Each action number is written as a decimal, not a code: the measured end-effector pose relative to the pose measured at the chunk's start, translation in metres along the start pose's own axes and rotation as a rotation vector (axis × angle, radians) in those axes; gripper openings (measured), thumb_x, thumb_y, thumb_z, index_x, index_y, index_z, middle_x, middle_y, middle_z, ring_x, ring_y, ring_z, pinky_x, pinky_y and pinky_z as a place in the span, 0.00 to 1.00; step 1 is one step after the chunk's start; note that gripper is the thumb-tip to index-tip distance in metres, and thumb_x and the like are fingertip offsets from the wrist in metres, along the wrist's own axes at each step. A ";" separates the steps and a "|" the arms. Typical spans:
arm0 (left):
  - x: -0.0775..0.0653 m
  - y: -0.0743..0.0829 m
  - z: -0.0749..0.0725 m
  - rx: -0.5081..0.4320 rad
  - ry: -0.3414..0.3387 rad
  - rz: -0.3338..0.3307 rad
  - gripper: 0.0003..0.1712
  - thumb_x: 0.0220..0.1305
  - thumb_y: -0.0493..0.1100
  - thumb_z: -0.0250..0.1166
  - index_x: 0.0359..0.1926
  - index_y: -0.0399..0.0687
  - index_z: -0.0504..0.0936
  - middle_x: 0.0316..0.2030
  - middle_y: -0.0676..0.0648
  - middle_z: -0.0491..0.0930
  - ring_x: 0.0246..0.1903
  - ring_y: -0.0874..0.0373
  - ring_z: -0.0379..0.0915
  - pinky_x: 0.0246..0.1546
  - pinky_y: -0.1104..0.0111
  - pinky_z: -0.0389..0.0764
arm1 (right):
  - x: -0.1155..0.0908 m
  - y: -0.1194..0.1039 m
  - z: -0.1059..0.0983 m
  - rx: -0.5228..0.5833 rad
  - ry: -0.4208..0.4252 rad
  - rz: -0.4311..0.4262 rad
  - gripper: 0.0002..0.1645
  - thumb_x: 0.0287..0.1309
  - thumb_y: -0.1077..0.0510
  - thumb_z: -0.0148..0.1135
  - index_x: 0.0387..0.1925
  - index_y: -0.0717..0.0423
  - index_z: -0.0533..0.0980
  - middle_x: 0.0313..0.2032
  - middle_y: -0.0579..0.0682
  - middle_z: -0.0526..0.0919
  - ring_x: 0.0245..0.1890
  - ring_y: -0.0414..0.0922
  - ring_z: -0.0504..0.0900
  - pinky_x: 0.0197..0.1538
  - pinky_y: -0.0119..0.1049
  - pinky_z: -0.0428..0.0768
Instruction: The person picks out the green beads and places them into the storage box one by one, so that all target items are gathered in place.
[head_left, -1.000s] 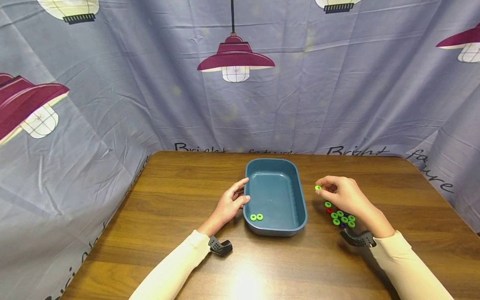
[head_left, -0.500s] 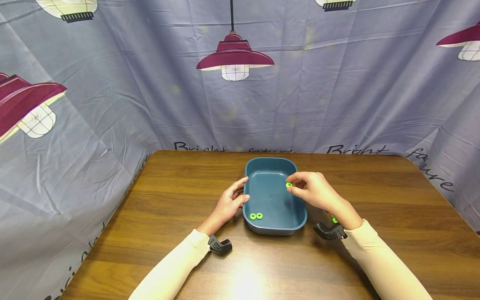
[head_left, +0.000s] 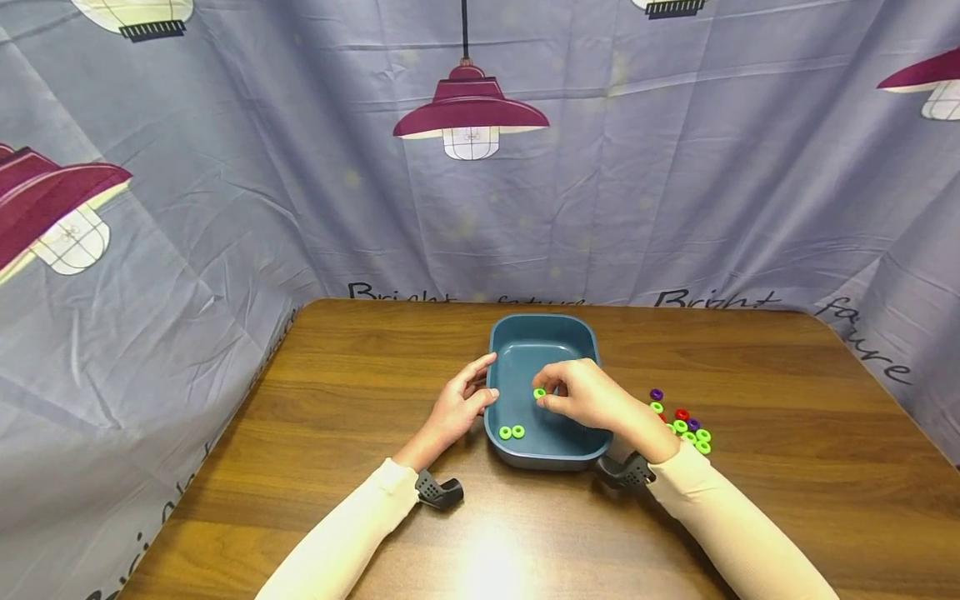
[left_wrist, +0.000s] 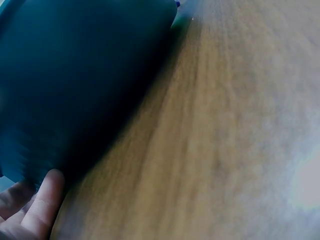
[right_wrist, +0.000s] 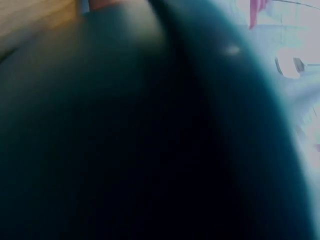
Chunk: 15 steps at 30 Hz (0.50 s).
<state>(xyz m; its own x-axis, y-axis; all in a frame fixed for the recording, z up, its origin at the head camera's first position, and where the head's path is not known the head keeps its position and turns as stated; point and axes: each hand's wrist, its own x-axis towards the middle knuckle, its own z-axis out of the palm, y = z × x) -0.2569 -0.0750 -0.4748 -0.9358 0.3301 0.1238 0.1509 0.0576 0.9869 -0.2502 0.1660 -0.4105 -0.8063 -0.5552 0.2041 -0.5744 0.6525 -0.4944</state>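
A dark blue plastic bin (head_left: 551, 457) stands on the wooden table. My left hand (head_left: 456, 408) holds its left rim, thumb tip over the edge; in the left wrist view, fingers (left_wrist: 46, 202) touch the bin's outer wall (left_wrist: 75, 90). Over the inside of the bin, my right hand (head_left: 588, 396) pinches a small bright green ring (head_left: 539, 393) between thumb and fingertips. Two more green rings (head_left: 506, 432) lie side by side in the bin's near left corner. The right wrist view is filled by the blurred, dark bin wall (right_wrist: 240, 100); the pinching fingertips are hidden there.
Right of the bin lies a loose group of small rings: several green ones (head_left: 702, 435), a red ring (head_left: 682, 414) and purple rings (head_left: 656, 394). My right forearm partly covers the group. A grey curtain (head_left: 337, 217) printed with lamps hangs behind the wooden table (head_left: 360, 375).
My right hand has carried the green ring leftward from beside the ring group, over the bin's right rim and above its inside. My left hand has stayed at the left rim.
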 end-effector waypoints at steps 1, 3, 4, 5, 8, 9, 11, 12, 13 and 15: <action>0.000 0.000 0.000 0.000 0.000 0.001 0.37 0.66 0.34 0.59 0.75 0.42 0.64 0.67 0.29 0.71 0.56 0.42 0.77 0.38 0.71 0.82 | 0.000 -0.001 0.001 -0.001 -0.009 -0.002 0.11 0.56 0.61 0.73 0.41 0.58 0.86 0.29 0.43 0.87 0.30 0.35 0.80 0.32 0.28 0.77; 0.000 0.000 -0.001 -0.007 -0.003 0.001 0.37 0.66 0.33 0.58 0.76 0.41 0.64 0.67 0.28 0.70 0.56 0.40 0.77 0.39 0.71 0.83 | 0.001 -0.002 0.004 -0.005 -0.021 -0.009 0.10 0.55 0.61 0.73 0.41 0.57 0.86 0.29 0.43 0.87 0.30 0.35 0.80 0.33 0.29 0.77; 0.000 0.000 -0.001 -0.012 -0.006 0.000 0.37 0.66 0.33 0.58 0.76 0.41 0.63 0.67 0.28 0.70 0.57 0.39 0.77 0.39 0.71 0.83 | 0.001 -0.003 0.005 -0.007 -0.025 -0.010 0.10 0.55 0.60 0.73 0.40 0.57 0.86 0.29 0.43 0.87 0.30 0.34 0.80 0.33 0.28 0.77; 0.000 0.000 -0.001 -0.015 -0.008 -0.001 0.37 0.66 0.33 0.58 0.76 0.41 0.63 0.67 0.28 0.70 0.58 0.38 0.77 0.40 0.71 0.83 | 0.002 -0.003 0.007 -0.011 -0.029 -0.015 0.10 0.55 0.61 0.73 0.40 0.57 0.86 0.29 0.43 0.87 0.30 0.34 0.80 0.33 0.28 0.77; 0.000 -0.001 -0.001 -0.021 -0.014 -0.006 0.37 0.66 0.33 0.58 0.76 0.41 0.62 0.67 0.28 0.70 0.59 0.36 0.76 0.40 0.71 0.83 | 0.003 -0.005 0.012 -0.027 -0.033 -0.030 0.09 0.54 0.60 0.74 0.39 0.55 0.86 0.28 0.42 0.87 0.29 0.33 0.79 0.32 0.28 0.76; 0.000 -0.001 -0.001 -0.019 -0.014 -0.007 0.37 0.66 0.33 0.58 0.76 0.42 0.62 0.68 0.29 0.70 0.60 0.35 0.76 0.40 0.71 0.83 | 0.004 -0.005 0.014 -0.035 -0.034 -0.035 0.09 0.53 0.60 0.74 0.38 0.55 0.86 0.28 0.42 0.87 0.28 0.33 0.79 0.32 0.28 0.76; 0.001 -0.001 -0.001 -0.013 -0.014 -0.008 0.37 0.67 0.33 0.58 0.76 0.42 0.63 0.68 0.29 0.70 0.60 0.35 0.75 0.40 0.71 0.83 | 0.004 -0.005 0.018 -0.047 -0.042 -0.037 0.09 0.53 0.60 0.74 0.38 0.54 0.86 0.27 0.42 0.86 0.27 0.32 0.78 0.31 0.28 0.75; 0.001 -0.001 -0.001 -0.011 -0.014 -0.008 0.37 0.67 0.33 0.58 0.76 0.42 0.63 0.68 0.29 0.70 0.60 0.35 0.75 0.41 0.70 0.83 | 0.005 -0.004 0.019 -0.050 -0.049 -0.033 0.09 0.53 0.60 0.74 0.38 0.54 0.86 0.27 0.41 0.86 0.27 0.32 0.77 0.30 0.28 0.75; 0.001 -0.001 -0.001 -0.010 -0.015 -0.007 0.37 0.67 0.33 0.58 0.76 0.43 0.63 0.68 0.29 0.70 0.60 0.35 0.76 0.41 0.70 0.83 | 0.005 -0.004 0.021 -0.055 -0.057 -0.030 0.09 0.53 0.60 0.74 0.38 0.54 0.86 0.27 0.41 0.85 0.26 0.32 0.76 0.30 0.27 0.74; 0.001 -0.001 -0.001 -0.007 -0.014 -0.006 0.37 0.67 0.33 0.58 0.76 0.43 0.64 0.68 0.29 0.70 0.60 0.35 0.76 0.41 0.70 0.83 | 0.005 -0.003 0.023 -0.059 -0.077 -0.018 0.08 0.54 0.61 0.73 0.38 0.53 0.86 0.26 0.41 0.85 0.26 0.31 0.75 0.30 0.27 0.74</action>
<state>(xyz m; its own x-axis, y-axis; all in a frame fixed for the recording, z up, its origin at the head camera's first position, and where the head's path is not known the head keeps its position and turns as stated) -0.2585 -0.0754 -0.4757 -0.9321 0.3427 0.1170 0.1435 0.0529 0.9882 -0.2491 0.1491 -0.4269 -0.7839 -0.6036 0.1453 -0.5976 0.6700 -0.4404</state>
